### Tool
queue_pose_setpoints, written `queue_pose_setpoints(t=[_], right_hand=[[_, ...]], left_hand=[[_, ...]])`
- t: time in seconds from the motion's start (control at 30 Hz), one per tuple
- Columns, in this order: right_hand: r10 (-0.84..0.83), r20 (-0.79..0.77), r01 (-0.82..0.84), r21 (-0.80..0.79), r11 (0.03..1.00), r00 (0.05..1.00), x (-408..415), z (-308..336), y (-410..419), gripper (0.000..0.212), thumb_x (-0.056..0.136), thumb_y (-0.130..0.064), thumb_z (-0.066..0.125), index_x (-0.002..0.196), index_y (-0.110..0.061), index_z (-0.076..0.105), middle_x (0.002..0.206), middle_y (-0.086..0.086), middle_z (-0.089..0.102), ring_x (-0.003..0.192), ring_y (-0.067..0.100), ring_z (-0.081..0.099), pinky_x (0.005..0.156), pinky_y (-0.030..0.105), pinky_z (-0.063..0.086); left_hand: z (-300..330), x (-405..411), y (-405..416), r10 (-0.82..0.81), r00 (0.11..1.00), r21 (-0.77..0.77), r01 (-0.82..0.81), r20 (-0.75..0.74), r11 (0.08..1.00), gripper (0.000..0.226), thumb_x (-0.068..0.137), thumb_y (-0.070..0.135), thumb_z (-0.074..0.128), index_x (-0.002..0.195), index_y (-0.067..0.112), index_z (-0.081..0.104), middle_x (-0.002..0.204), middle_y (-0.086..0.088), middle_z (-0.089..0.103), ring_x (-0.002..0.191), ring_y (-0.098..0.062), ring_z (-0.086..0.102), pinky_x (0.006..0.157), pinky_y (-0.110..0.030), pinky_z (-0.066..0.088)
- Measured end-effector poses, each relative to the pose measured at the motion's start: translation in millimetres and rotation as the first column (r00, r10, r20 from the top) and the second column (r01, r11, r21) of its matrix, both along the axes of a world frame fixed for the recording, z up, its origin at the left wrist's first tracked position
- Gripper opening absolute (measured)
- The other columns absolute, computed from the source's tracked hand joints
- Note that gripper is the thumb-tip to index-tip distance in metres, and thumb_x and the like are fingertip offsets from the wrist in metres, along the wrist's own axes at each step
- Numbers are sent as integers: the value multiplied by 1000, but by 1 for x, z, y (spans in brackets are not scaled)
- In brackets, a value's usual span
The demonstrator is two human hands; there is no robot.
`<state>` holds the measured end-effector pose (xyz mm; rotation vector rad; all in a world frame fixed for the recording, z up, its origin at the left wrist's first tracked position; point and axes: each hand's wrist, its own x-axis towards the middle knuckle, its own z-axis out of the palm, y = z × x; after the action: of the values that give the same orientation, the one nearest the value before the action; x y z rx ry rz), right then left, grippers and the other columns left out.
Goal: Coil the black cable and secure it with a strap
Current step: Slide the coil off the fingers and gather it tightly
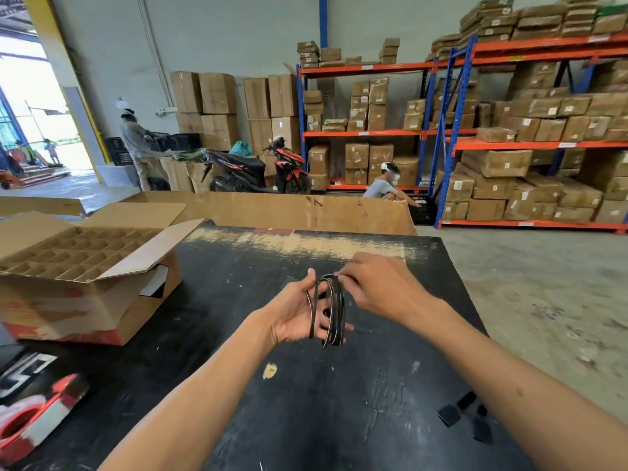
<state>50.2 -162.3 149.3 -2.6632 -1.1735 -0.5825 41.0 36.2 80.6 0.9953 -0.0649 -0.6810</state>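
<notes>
**Black cable coiled over the left hand above the desk**

Black flat cable [334, 309], one length wound into several loops, hangs around the fingers [339, 326] of the left hand [294, 316], which is held palm up with the fingers spread inside the coil and the thumb raised beside it. The right hand [380, 288] comes in from the right, its fingers [345, 277] closed in a pinch on the top of the outermost loop. Both hands are raised above the middle of the dark desk [306, 402], clear of its surface.

Counted items: two hands, one cable coil, one open cardboard box [85, 283] with a grid of dividers well to the left of the fingers, one red tape dispenser [30, 416] near the left corner, blurred, and about three small black pieces [465, 414] lying below and to the right of the fingers; whether these are straps cannot be told.

Edges and room: the desk surface directly beneath and ahead of the fingers is bare and scuffed. The right edge of the desk runs just past the right forearm, with concrete floor [543, 300] beyond. The far edge meets a long cardboard sheet [289, 210].
</notes>
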Motion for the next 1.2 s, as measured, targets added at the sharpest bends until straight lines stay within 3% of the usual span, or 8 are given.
queue_pose_setpoints(t=[0.1, 0.27, 0.4, 0.5, 0.67, 0.83, 1.03, 1.2], right_hand=[[-70, -25, 73, 133, 988, 997, -17, -26, 8, 31, 100, -32, 46, 117, -20, 69, 100, 3, 63, 87, 30, 67, 70, 39, 53], [-208, 63, 180, 307, 935, 976, -30, -51, 16, 26, 87, -22, 69, 113, -19, 72, 99, 4, 65, 77, 27, 68, 46, 34, 50], [-255, 35, 227, 349, 909, 966, -27, -49, 19, 29, 95, -37, 61, 121, -29, 71, 114, 3, 70, 93, 27, 69, 60, 36, 54], [-257, -54, 260, 327, 908, 965, -26, -43, 17, 33, 101, -45, 49, 126, -34, 68, 116, -4, 72, 103, 25, 66, 72, 35, 52], [-162, -357, 333, 493, 804, 920, -24, -36, 14, 30, 97, -33, 60, 125, -34, 71, 104, 2, 77, 99, 26, 69, 81, 39, 54], [-95, -458, 371, 562, 739, 884, -22, -38, 15, 29, 96, -28, 63, 123, -34, 73, 109, -2, 79, 101, 17, 71, 86, 33, 54], [-57, -478, 350, 551, 758, 877, -25, -35, 10, 29, 95, -35, 61, 122, -38, 72, 107, -6, 78, 100, 16, 71, 88, 39, 56], [-10, -511, 338, 553, 762, 860, -25, -29, 5, 35, 88, -42, 71, 122, -40, 71, 89, -4, 79, 91, 12, 71, 85, 39, 57]], left_hand=[[6, 4, -3, 112, 994, -106, -110, 9, 988, 60, 96, 64, 28, 141, 28, 46, 126, -10, 59, 103, -41, 60, 104, -70, 27], [17, 7, -13, 177, 984, -185, -168, 32, 968, 59, 97, 63, 28, 138, 25, 47, 124, -8, 64, 89, -31, 66, 87, -51, 44], [18, 9, -17, 259, 966, -213, -248, 22, 945, 58, 95, 63, 33, 134, 23, 53, 132, -7, 58, 75, -20, 65, 83, -44, 46], [17, 10, -20, 316, 948, -163, -308, 30, 937, 58, 95, 63, 34, 130, 24, 60, 137, -7, 58, 85, -20, 60, 85, -45, 41], [17, 6, -33, 404, 912, -95, -397, 75, 913, 52, 100, 50, 36, 134, 16, 56, 137, -7, 61, 91, -22, 60, 76, -40, 39], [17, 4, -49, 474, 876, -105, -465, 90, 879, 45, 105, 37, 35, 132, 4, 51, 132, -22, 62, 120, -31, 56, 95, -39, 46], [25, 3, -56, 467, 881, -252, -437, 73, 864, 31, 106, 18, 32, 122, -2, 49, 121, -25, 65, 105, -32, 67, 79, -39, 58], [29, -1, -60, 461, 884, -234, -432, 80, 871, 26, 105, 19, 34, 104, 2, 53, 117, -28, 65, 97, -34, 70, 78, -40, 57]])
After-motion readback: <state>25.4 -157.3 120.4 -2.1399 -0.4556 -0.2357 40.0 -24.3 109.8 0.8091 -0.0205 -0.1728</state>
